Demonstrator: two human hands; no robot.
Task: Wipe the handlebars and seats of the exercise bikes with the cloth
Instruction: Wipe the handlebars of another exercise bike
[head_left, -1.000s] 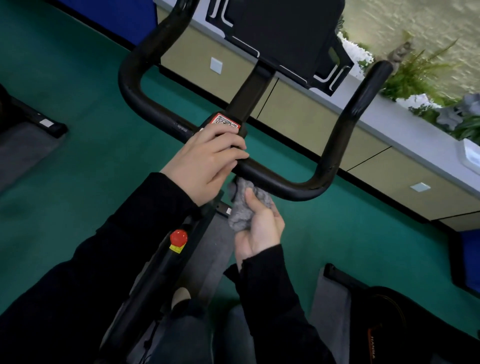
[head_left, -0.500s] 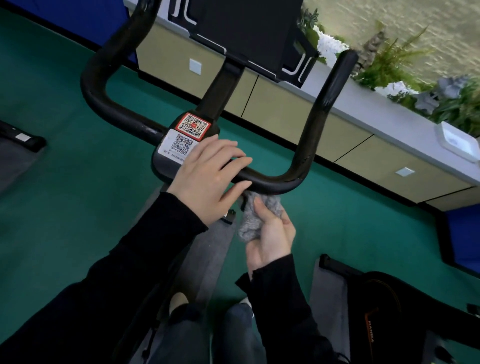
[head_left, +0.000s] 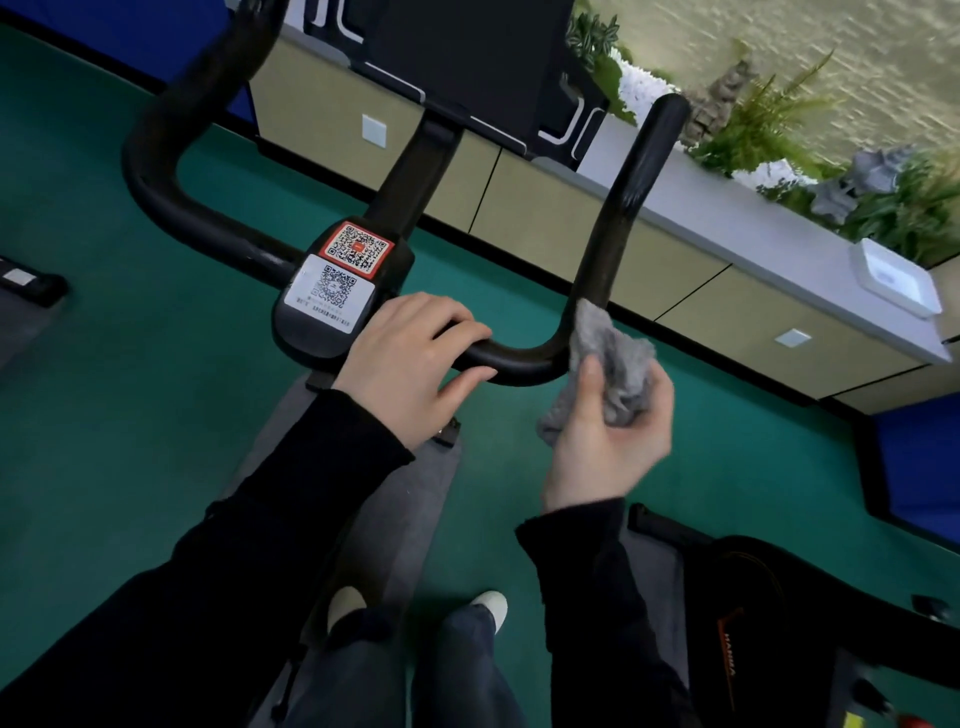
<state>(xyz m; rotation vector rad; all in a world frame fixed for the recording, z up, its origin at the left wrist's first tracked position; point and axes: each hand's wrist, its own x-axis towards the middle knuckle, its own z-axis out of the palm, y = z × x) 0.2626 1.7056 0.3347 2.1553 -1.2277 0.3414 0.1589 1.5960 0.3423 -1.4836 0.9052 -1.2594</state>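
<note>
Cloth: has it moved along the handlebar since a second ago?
Yes. The cloth, gripped by the right hand, has slid rightward along the handlebar, from beside the left hand to the right bend.

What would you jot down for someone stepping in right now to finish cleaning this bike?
Left hand: holds the middle bar of the handlebars between fingers and thumb, beside the QR-code labels.
Right hand: grips the bunched grey cloth, which touches the bar's right bend.
Done: the picture does not show which parts are already wiped.
Left: probably the right upright grip, the left side, then the seat, which is out of view.
</note>
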